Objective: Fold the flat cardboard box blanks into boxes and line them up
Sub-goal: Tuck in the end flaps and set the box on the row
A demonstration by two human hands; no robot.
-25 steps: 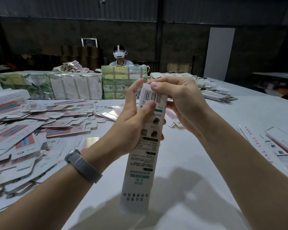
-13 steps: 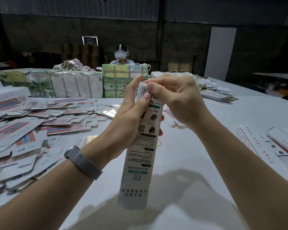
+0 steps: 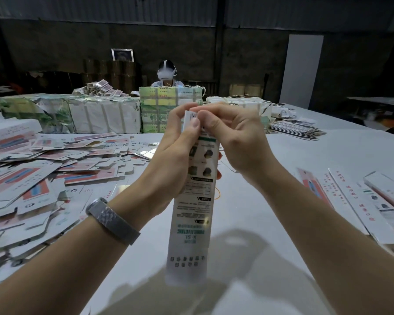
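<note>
Scanning leftward first, I saw loose flat box blanks (image 3: 32, 178) heaped on the table (image 3: 248, 212); my left hand (image 3: 171, 160) gripped the upright long box (image 3: 192, 214) while my right hand (image 3: 234, 142) pinched its top flap.

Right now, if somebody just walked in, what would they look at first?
Probably the long white box held up in the middle, the left hand gripping its upper part while the right hand pinches its top end. Next, the messy heap of flat box blanks spread over the table's left side, and the wrapped bundles lined up behind.
</note>
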